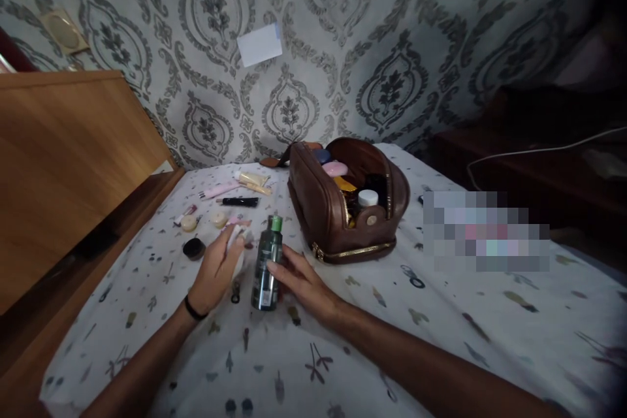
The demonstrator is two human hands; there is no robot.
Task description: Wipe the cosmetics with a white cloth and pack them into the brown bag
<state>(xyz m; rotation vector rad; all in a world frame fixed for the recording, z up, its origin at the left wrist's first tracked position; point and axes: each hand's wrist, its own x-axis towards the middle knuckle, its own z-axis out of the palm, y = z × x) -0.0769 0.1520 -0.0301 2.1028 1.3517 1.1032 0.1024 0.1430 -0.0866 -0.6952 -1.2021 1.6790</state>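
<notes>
A dark green bottle [266, 277] with a bright green cap stands slightly tilted in my right hand [304, 281], whose thumb and fingers wrap its right side. To its left, my left hand [215, 269], with a black band on the wrist, is closed round a white item [238, 247], partly hidden by the fingers. An unzipped brown leather bag [323, 209] sits behind and right of the bottle. Inside the bag show a white-capped container [368, 198], a pink item [335, 169], something orange and a blue item.
On the patterned cloth [274, 366] at the left lie tubes [252, 179], a black tube [238, 201], a round black container [194, 248] and small cream-coloured jars [189, 223]. A wooden panel [63, 163] borders the left. A blurred patch [484, 232] lies right.
</notes>
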